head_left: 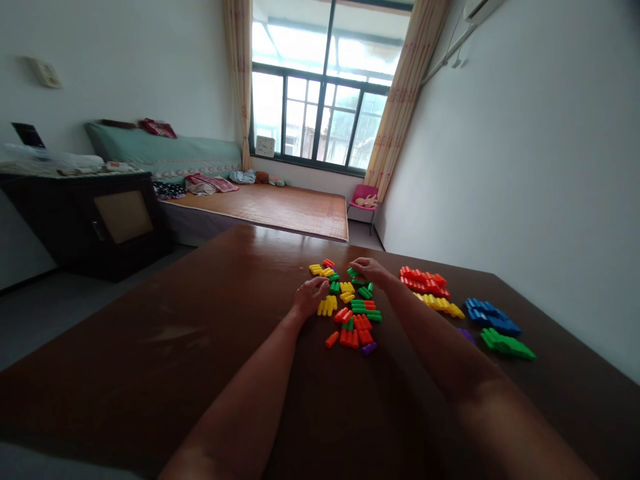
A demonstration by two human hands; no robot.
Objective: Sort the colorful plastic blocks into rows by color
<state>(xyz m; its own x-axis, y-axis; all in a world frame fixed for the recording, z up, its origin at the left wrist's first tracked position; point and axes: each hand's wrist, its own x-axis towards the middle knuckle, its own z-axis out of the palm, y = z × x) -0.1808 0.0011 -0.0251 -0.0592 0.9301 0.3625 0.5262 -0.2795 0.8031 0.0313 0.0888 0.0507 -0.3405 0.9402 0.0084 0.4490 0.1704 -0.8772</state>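
Note:
Small ribbed plastic building pieces lie in a loose cluster on the dark brown table. At the cluster's left side is my left hand, its fingers curled together beside a green piece and above a yellow piece; what its fingertips hold, if anything, is hidden. My right hand reaches to the far right of the cluster, fingers pinched at a green plastic piece. Closer to me lie red-orange pieces, a single orange piece and a purple piece.
Right of my right arm are sorted groups of red pieces, yellow pieces, blue pieces and green pieces. Purple pieces are partly behind the arm. Beyond the table stand a bed, a pink chair and a dark cabinet.

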